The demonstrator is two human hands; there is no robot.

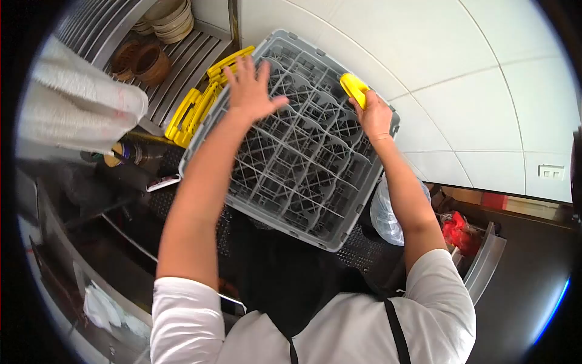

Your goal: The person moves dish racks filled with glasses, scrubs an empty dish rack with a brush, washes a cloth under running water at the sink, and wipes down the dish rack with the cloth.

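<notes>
Rack: one; grey, plastic, open-gridded, seen tilted in front of the wall tiles (pixel 454 115), beside the slatted shelf (pixel 182 76). Its outer rim (pixel 330 244) is unbroken by the hands at the near side.
Handling, rack: judged stiff, bulky and fairly light for its size; likely slippery if wet. Best taken by two opposite outer rims; the thin dividers are judged poorly suited to lifting.
Yellow piece: one, at the upper right rim of the rack; whether it is fixed there cannot be told. Judged light, smooth and firm, best pinched across its body.
Right hand (pixel 376 118): one; the yellow piece (pixel 354 88) is grasped between thumb and fingers.
Left hand (pixel 250 94): one; nothing is gripped, fingers spread above the upper left part of the rack; contact cannot be confirmed.
Yellow parts (pixel 193 118): several, bunched along the left rim; exact number not made out.
Brown pots (pixel 151 64): two visible, on the slatted shelf.
Pale bowls (pixel 173 21): stacked, count uncertain.
Clear plastic bag (pixel 386 212): one, beneath the right forearm.
White cloth (pixel 85 100): one, hung at left.
</notes>
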